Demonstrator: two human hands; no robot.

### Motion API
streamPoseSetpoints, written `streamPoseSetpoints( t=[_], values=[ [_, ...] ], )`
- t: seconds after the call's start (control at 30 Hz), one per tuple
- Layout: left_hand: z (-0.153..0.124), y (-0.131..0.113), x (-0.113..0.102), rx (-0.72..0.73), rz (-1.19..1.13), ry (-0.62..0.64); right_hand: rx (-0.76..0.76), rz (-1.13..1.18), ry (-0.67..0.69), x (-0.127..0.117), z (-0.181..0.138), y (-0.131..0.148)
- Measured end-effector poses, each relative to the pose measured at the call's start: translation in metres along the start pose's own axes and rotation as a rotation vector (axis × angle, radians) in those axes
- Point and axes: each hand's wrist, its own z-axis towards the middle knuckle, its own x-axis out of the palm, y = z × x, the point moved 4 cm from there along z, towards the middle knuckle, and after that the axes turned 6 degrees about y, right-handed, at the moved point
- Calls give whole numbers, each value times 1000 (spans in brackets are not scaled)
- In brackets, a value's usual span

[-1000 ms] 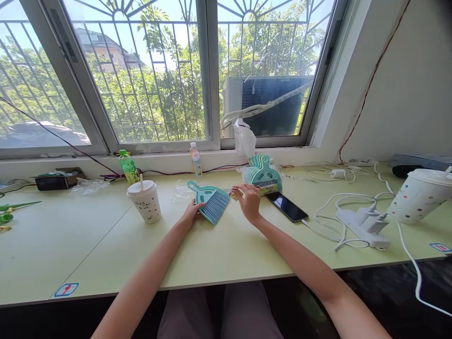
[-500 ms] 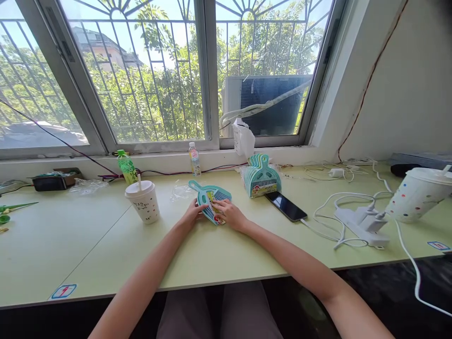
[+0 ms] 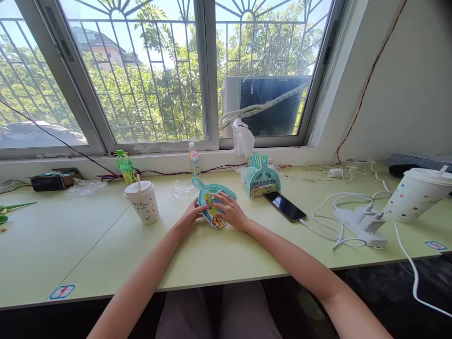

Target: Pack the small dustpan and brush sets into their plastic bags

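Note:
A teal dustpan (image 3: 202, 187) with a yellow and red label card is tilted between my hands over the table, its handle pointing to the upper left. My left hand (image 3: 191, 212) grips its left edge, thumb over the front. Across the label and the right side lies my right hand (image 3: 231, 211), fingers stretched and spread; part of the card is covered by them. To the right, a stack of similar teal dustpans (image 3: 263, 176) with a label in front stands upright, partly in clear plastic.
On the left stand a white lidded cup (image 3: 143, 202) with a straw and a green bottle (image 3: 126, 167). A small clear bottle (image 3: 194, 160) is by the window. To the right lie a phone (image 3: 285, 206), a power strip (image 3: 360, 226) with white cables, and a large dotted cup (image 3: 418, 195).
The dustpan has turned and tilted, so its label faces me more and its lower end sits nearer to me. My right hand's fingers have spread out more over it.

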Motion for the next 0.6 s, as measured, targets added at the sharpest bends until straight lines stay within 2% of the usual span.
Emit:
streamPoseSetpoints(
  t=[0.27, 0.43, 0.6],
  values=[
    [-6, -6, 12, -54, 24, 62, 1, 35, 175, 9, -3, 4],
    [-6, -5, 13, -49, 9, 44, 87, 10, 140, 13, -1, 1],
    [-2, -2, 7, -6, -16, 16, 273, -1, 53, 17, -1, -14]
  ],
)
